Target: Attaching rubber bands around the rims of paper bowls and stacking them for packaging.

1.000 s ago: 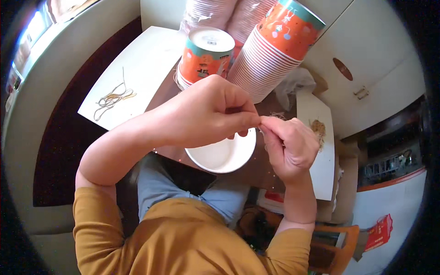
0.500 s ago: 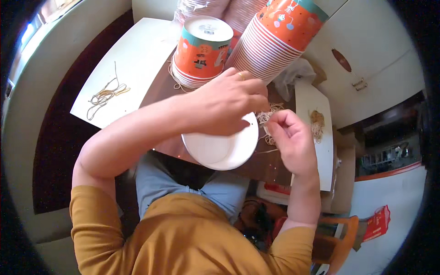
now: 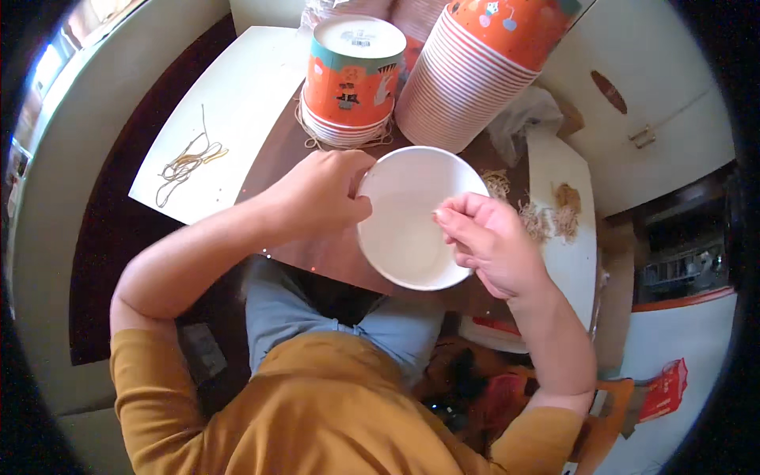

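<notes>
A white-lined paper bucket (image 3: 402, 237) stands over the brown tabletop in front of me, its round mouth facing up toward me. My left hand (image 3: 326, 188) is closed at the bucket's left rim, thumb and fingers against its edge. My right hand (image 3: 492, 241) overlaps the bucket's right side with thumb and forefinger pinched together. Whatever lies in that pinch is too small to make out. Just beyond the bucket, an upside-down short stack of orange and green printed paper buckets (image 3: 351, 89) has loose string (image 3: 310, 141) round its base.
A tall leaning stack of paper buckets (image 3: 467, 83) rises behind. Tangled cord (image 3: 190, 165) lies on the white left table leaf (image 3: 257, 75). String bundles (image 3: 534, 223) sit at right, near a clear plastic bag (image 3: 526, 115). A wooden chair (image 3: 609, 416) stands at lower right.
My left hand has drawn back from over the bucket to its left rim. The bucket appears farther right and tilted more toward me. My right hand now overlaps its mouth, still pinched.
</notes>
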### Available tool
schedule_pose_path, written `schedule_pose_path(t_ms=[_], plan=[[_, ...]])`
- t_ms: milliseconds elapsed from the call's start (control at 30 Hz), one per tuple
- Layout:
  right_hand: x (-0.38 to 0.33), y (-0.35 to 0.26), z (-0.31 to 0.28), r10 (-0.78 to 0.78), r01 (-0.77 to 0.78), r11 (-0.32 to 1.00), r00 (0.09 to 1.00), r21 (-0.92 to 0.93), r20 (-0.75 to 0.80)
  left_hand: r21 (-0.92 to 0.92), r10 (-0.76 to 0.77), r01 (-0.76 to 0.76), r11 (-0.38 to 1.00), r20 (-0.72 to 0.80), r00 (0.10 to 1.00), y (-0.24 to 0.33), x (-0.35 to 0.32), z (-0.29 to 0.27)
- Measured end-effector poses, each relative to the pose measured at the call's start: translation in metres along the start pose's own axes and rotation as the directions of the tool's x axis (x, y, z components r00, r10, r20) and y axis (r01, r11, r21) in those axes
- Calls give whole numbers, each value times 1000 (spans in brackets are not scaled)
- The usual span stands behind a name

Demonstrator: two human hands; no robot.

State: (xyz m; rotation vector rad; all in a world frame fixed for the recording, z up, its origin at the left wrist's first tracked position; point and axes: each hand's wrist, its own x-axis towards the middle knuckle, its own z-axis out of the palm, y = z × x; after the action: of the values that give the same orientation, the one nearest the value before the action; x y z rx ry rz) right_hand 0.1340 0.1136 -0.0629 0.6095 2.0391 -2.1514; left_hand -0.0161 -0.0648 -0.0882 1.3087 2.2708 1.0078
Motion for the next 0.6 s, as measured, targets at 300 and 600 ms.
schedule_pose_path(t_ms=[300, 600], plan=[[59, 36, 33, 36, -47, 991, 996, -124, -87, -436, -241, 246, 866, 66, 968, -15, -25, 18], [67, 33, 38, 13, -26, 994, 993, -109, -119, -457, -189, 147, 877, -47, 981, -29, -14, 18]])
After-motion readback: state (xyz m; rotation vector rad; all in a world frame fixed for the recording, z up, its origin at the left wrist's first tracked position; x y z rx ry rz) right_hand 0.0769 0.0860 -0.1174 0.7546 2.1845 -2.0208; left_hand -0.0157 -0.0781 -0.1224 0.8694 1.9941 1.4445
